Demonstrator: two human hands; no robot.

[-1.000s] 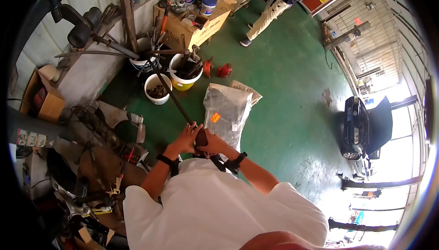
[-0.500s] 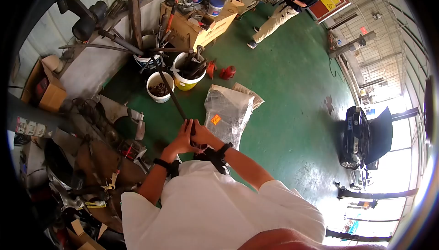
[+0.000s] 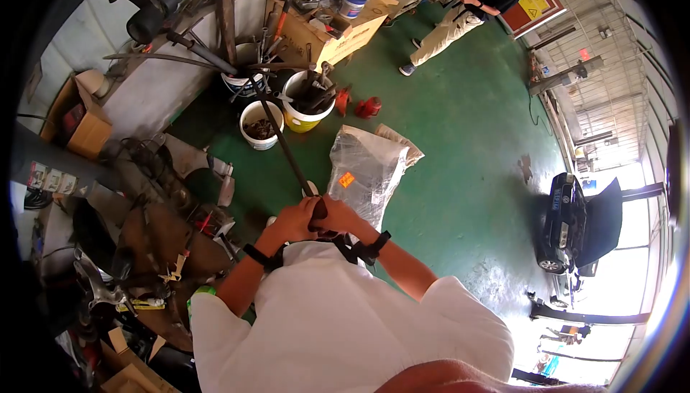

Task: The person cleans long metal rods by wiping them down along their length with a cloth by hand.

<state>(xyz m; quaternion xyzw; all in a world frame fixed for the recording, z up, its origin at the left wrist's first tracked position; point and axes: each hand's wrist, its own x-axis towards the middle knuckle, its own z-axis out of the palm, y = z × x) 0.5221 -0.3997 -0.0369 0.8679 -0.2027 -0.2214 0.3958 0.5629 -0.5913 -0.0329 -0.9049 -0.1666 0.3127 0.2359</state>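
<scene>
A long dark bar (image 3: 287,150) runs from near my waist up toward the buckets. My left hand (image 3: 295,222) is closed around its near end. Beside it, my right hand (image 3: 339,216) is wrapped round the same end, and the two hands touch or nearly touch. The far part of the bar passes over the small white bucket (image 3: 253,114) of rusty pieces. Just beyond my hands lies a plastic-wrapped package (image 3: 366,170) with an orange label.
A yellow-white bucket (image 3: 302,121) of tools and a red jack (image 3: 369,107) stand ahead. Behind them is a cardboard box (image 3: 338,46). Metal parts crowd the left. A person (image 3: 460,23) stands farther off; a dark car (image 3: 560,224) is at right.
The left fingers, spread on the bar earlier, are now curled round it. The right hand went forward, then back. The view has shifted, and the buckets appear farther right.
</scene>
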